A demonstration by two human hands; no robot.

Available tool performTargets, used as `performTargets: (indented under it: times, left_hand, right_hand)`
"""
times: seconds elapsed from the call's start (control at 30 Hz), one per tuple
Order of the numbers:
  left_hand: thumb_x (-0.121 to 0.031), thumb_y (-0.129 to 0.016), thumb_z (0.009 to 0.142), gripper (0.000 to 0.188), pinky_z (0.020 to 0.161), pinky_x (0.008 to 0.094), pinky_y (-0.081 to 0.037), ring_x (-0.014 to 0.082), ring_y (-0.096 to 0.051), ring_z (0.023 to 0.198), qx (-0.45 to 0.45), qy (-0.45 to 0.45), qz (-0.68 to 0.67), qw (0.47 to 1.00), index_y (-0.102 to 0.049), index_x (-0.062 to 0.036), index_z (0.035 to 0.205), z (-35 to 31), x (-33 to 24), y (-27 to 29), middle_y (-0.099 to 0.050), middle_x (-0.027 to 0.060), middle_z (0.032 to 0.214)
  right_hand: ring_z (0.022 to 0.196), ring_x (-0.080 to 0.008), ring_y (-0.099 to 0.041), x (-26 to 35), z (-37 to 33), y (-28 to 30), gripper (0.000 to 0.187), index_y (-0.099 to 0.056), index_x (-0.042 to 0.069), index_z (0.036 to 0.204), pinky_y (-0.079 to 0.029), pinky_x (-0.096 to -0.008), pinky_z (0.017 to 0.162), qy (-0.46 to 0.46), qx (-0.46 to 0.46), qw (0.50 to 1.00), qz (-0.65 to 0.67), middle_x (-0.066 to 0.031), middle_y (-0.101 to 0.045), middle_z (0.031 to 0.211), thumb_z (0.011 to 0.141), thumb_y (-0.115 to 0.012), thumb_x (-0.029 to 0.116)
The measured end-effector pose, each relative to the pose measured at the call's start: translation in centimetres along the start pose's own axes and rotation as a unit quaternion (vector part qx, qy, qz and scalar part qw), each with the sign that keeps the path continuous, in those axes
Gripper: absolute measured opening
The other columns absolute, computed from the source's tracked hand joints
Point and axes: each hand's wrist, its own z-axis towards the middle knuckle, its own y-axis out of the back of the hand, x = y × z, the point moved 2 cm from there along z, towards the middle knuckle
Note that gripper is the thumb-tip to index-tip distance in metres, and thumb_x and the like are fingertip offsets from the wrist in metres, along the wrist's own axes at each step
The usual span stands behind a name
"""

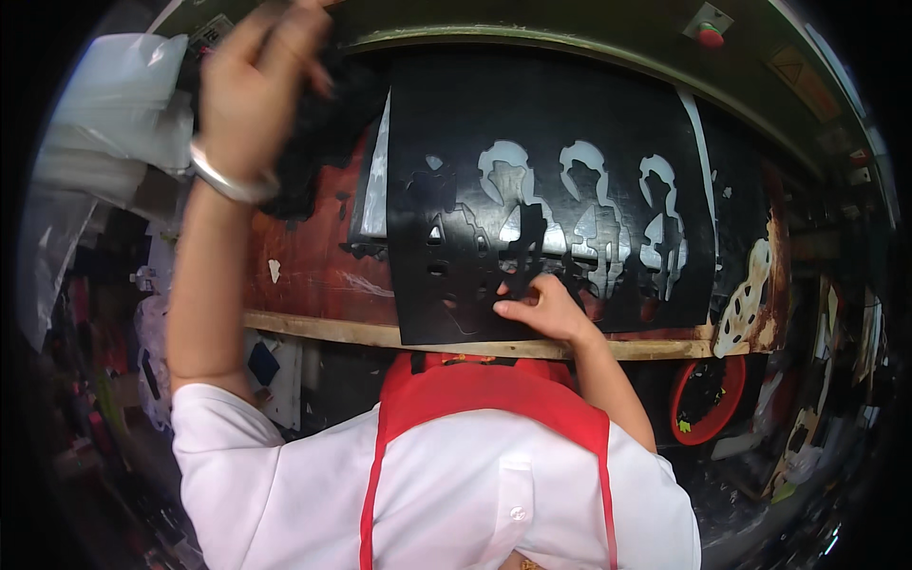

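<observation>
Black cut sheet [551, 190] lies flat on table, lower edge at wooden front rim. Thin, floppy, likely tears at cutouts. Right hand [541, 309] fingers pinch cutout strip; left hand [252, 85] fingers clutch black scraps [318, 142].

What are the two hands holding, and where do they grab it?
The left hand grips a bunch of black scraps by its top. The right hand pinches a cut-out piece near the lower middle of the black sheet.
</observation>
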Motion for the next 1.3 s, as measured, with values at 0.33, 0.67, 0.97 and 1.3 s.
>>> performTargets:
  times: [0.33, 0.67, 0.97, 1.3]
  left_hand:
    - [-0.008, -0.074, 0.074, 0.036, 0.069, 0.0329, -0.049, 0.0257, -0.058, 0.076, 0.281, -0.19, 0.044, 0.94, -0.064, -0.0065, 0.109, -23.2, 7.9, -10.8, -0.055, 0.0091, 0.087]
    - [-0.021, -0.054, 0.097, 0.025, 0.082, 0.0305, -0.054, 0.0169, -0.065, 0.089, -0.056, 0.286, -0.475, 0.83, -0.061, -0.0015, 0.112, -13.7, 9.8, -4.0, -0.067, 0.0091, 0.1]
    - [-0.021, -0.053, 0.098, 0.026, 0.091, 0.0328, -0.049, 0.0169, -0.061, 0.1, 0.088, 0.409, -0.567, 0.71, -0.059, -0.0031, 0.115, -16.4, 8.2, -8.0, -0.064, 0.0072, 0.108]
    - [-0.014, -0.057, 0.096, 0.015, 0.073, 0.0228, -0.046, 0.0064, -0.055, 0.081, 0.093, 0.38, -0.397, 0.83, -0.063, -0.0007, 0.098, -18.3, 8.7, -14.3, -0.062, 0.0002, 0.088]
  right_hand:
    - [0.073, -0.0138, -0.055, -0.8, 0.3, 0.2, 0.015, -0.063, -0.003, 0.075, -0.041, -0.0244, 0.069, -0.031, 0.236, 0.911, 0.336, -0.0063, -0.059, 0.072, 0.073, -0.067, 0.011]
    - [0.078, -0.025, -0.061, 2.7, -1.9, -1.3, 0.013, -0.062, 0.002, 0.082, -0.047, -0.0328, 0.07, 0.048, 0.059, 0.984, -0.158, -0.013, -0.061, 0.082, 0.076, -0.068, 0.011]
    - [0.051, -0.0285, -0.059, 8.9, 0.4, -3.8, 0.028, -0.053, 0.006, 0.072, -0.044, -0.0376, 0.047, 0.193, -0.198, 0.912, -0.304, -0.0086, -0.056, 0.056, 0.083, -0.07, 0.025]
    - [0.06, -0.042, -0.06, 6.2, 3.0, -4.0, 0.028, -0.054, -0.003, 0.088, -0.046, -0.0468, 0.052, 0.201, -0.266, 0.926, -0.177, -0.0219, -0.061, 0.067, 0.094, -0.055, 0.025]
